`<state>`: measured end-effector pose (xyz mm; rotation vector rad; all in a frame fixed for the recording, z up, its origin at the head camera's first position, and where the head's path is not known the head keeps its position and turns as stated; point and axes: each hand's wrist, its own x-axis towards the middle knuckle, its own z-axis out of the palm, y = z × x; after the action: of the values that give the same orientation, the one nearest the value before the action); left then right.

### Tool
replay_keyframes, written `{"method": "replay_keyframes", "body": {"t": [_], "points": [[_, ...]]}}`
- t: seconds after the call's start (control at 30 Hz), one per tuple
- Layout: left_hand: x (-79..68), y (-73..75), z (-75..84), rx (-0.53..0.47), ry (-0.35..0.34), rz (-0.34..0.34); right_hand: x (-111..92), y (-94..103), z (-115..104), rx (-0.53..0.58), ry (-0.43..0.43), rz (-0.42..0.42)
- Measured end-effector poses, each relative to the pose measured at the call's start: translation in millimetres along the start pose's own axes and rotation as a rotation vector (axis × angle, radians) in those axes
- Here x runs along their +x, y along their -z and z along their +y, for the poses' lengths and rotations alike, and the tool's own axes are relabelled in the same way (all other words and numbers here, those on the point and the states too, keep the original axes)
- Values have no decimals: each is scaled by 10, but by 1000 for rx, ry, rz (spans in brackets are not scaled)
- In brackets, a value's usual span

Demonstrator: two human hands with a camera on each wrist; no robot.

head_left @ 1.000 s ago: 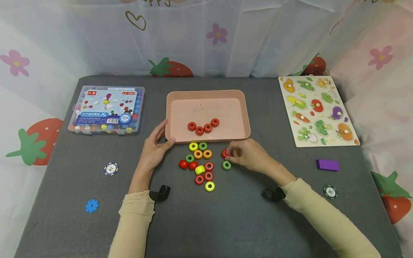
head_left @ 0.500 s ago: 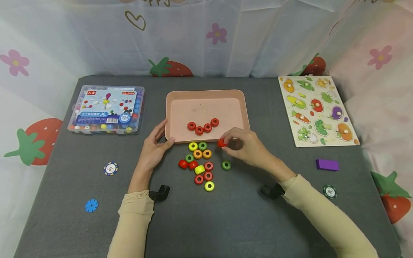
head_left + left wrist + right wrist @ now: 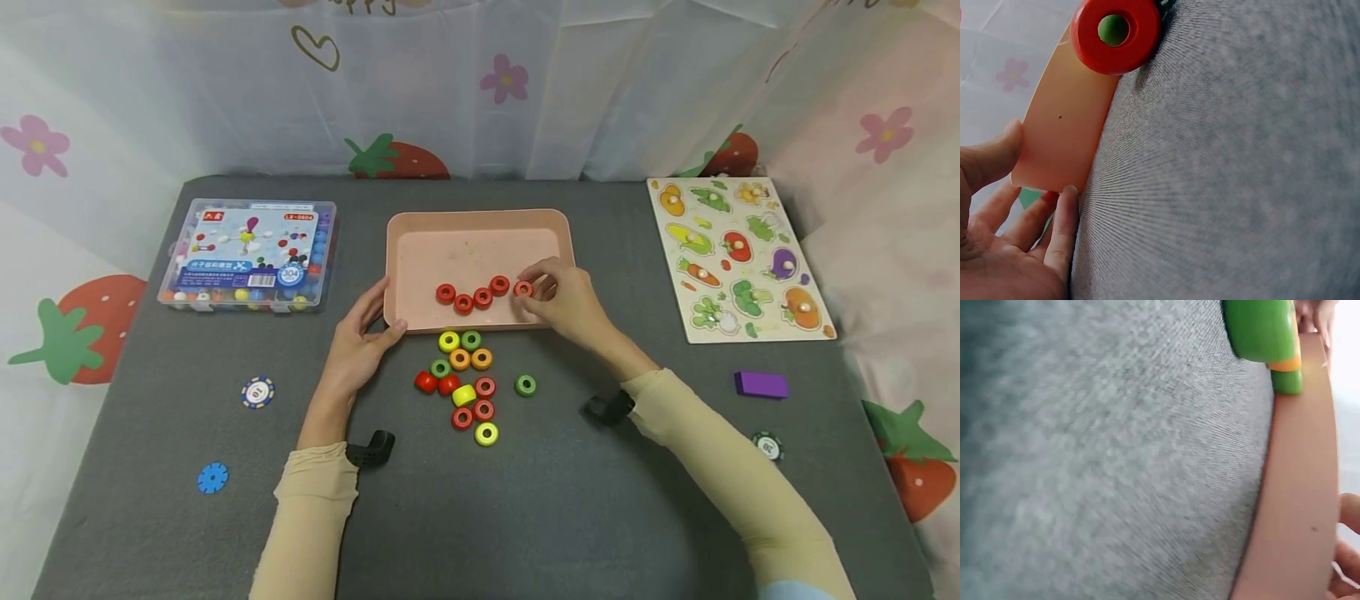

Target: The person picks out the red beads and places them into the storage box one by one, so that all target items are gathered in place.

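Note:
My right hand (image 3: 566,304) pinches a red ring bead (image 3: 522,288) by its right edge, low over the pink tray (image 3: 480,237). Several more red ring beads (image 3: 483,297) lie in a curved row just left of it inside the tray. My left hand (image 3: 356,346) rests at the tray's near left corner, thumb on the front side and fingers along the left side. In the left wrist view, the left fingers (image 3: 1063,231) touch the tray wall (image 3: 1063,119). The right wrist view shows only part of the right fingers beyond the tray's edge.
Loose beads in front of the tray include a yellow bead (image 3: 487,434), an orange bead (image 3: 482,358) and a green bead (image 3: 526,385). A clear bead box (image 3: 247,254) stands left, a vegetable puzzle board (image 3: 738,258) right. A purple block (image 3: 761,384) and a green chip (image 3: 767,446) lie right.
My right hand has picked up the red bead beside the green one and carried it up over the tray's front rim to the row's right end. My left hand has stayed in place.

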<state>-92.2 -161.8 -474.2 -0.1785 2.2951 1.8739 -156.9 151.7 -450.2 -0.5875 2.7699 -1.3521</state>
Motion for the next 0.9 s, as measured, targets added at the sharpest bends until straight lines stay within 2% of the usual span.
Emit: {"method": "replay_keyframes", "body": {"t": [0.23,0.57,0.73,0.9], "points": [[-8,-6,23,6,10,-10,74,-92,1,-62,-26,-36],[-7,-2,19,-4,9,-1,122,-130,-55,39,-46,-15],[-3,2,5,-4,-7,-1,83,-122,-110,71,35,-11],[-1,3,1,-7,-16,3,-12,-117,-240,72,172,-68]]}}
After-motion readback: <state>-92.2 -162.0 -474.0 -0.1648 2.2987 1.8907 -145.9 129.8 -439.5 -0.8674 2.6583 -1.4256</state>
